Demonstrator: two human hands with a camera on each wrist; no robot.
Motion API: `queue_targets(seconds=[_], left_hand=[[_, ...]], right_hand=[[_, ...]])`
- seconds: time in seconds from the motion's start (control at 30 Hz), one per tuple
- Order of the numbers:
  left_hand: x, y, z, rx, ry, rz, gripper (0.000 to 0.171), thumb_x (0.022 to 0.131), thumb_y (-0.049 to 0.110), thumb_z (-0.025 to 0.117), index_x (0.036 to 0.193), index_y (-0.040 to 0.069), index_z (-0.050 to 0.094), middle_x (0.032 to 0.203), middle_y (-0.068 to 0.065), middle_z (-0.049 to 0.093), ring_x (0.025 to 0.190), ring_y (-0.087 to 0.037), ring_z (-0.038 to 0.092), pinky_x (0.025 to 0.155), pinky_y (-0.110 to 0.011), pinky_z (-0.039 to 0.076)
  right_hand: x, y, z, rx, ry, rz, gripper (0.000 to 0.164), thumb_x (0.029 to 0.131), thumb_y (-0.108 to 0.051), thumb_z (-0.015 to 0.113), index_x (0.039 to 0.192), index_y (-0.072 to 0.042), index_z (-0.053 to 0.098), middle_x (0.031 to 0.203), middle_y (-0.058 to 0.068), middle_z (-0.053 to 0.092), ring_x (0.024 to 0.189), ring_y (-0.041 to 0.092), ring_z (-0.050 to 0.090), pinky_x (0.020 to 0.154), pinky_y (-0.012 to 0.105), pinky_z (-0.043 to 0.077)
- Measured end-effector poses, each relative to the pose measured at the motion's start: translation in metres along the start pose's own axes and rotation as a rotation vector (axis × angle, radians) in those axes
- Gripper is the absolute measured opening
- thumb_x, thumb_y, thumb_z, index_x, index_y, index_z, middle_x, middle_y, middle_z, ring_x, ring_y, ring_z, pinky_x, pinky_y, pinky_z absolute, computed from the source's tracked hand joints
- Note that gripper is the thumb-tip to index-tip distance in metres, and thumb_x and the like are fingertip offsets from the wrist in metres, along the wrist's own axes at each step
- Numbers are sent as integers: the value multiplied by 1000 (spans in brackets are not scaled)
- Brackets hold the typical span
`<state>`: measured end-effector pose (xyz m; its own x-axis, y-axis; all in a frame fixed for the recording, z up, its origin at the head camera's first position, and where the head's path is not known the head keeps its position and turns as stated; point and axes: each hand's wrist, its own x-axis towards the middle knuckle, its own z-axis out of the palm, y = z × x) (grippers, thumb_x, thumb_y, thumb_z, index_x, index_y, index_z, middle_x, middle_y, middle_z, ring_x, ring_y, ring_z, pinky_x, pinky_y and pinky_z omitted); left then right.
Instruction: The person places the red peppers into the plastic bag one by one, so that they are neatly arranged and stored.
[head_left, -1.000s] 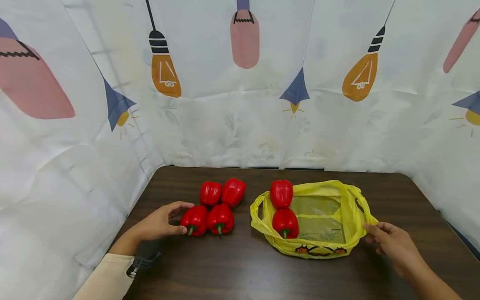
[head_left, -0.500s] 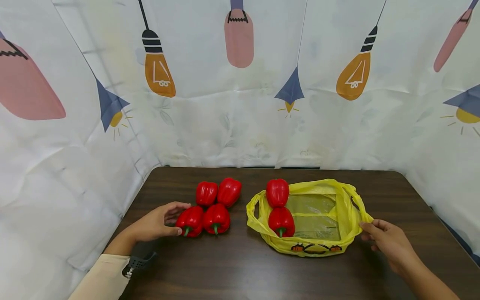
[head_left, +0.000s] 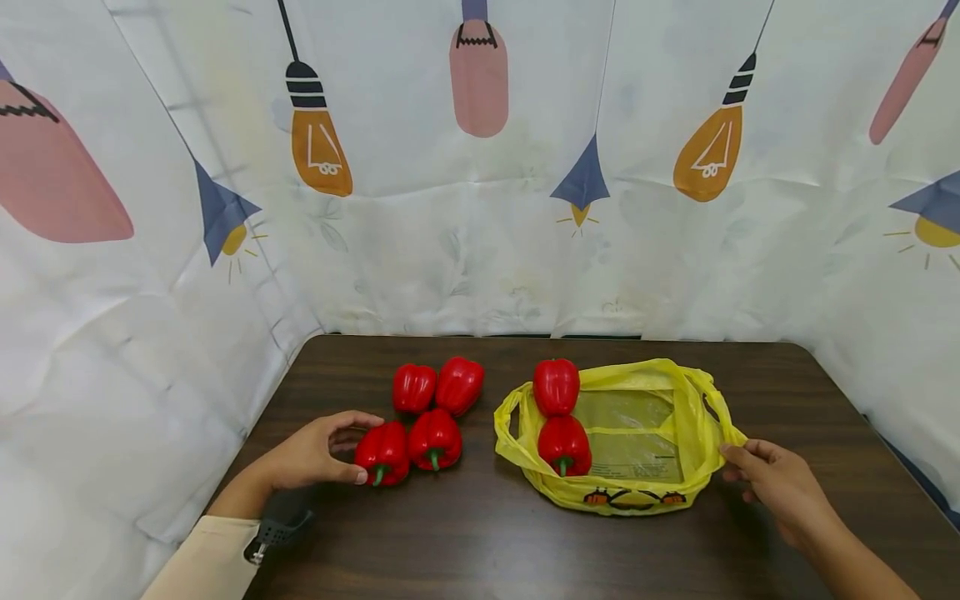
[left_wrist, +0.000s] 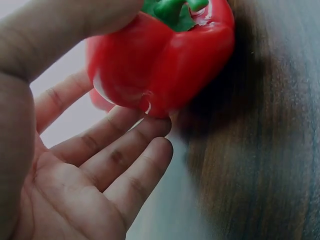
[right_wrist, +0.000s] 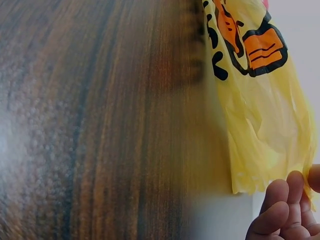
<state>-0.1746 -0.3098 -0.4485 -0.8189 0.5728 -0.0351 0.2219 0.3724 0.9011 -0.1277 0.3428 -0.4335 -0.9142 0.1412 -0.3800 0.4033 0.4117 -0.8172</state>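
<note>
Red pepper (head_left: pixel 382 453), left hand (head_left: pixel 309 452) gripping its left side, stem (head_left: pixel 378 476) beside thumb (head_left: pixel 348 473)

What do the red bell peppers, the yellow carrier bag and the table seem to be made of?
Red bell peppers: perhaps plastic or foam imitations, judging by their evenly glossy skin, though real ones could look similar.
Yellow carrier bag: thin, shiny plastic film, shown by its creases and translucency.
Table: dark brown, streaky grain, soft sheen; wood or wood-look laminate, I cannot tell which.

Lane between four peppers (head_left: pixel 435 437) and yellow bag (head_left: pixel 699 437), two peppers (head_left: pixel 563 446) blocking bag's left part, right part free
</note>
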Motion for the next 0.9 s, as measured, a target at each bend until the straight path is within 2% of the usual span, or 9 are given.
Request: queue_targets(seconds=[0.23,0.5,0.67,0.9], left_hand=[[-1,4,3,71,32,-1,65,83,15,87,139,6,56,138,-16,57,120,-28,62,97,-29,52],[-5,17,0,134,95,26,65,81,20,89,138,13,59,133,-6,62,115,-28,64,93,-40,57],[-4,31,-1,166,146,46,64,79,23,91,135,17,62,129,1,65,114,-27,63,94,-43,56],[1,53,5,181,201,58,67,78,24,92,137,22,61,133,2,63,113,-26,64,93,-40,56]], right_hand=[[0,0,0,7,2,4,54,102,-52,57,116,1,57,96,2,69,88,17,63,71,38,55],[2,1,0,1,6,16,55,103,-53,56,116,1,57,94,1,70,89,18,62,71,38,55],[2,1,0,-2,7,17,54,103,-53,56,115,0,57,95,2,70,89,18,62,71,38,55],[1,0,-1,3,-1,8,54,103,-51,55,117,1,56,95,2,70,89,18,62,71,38,55]])
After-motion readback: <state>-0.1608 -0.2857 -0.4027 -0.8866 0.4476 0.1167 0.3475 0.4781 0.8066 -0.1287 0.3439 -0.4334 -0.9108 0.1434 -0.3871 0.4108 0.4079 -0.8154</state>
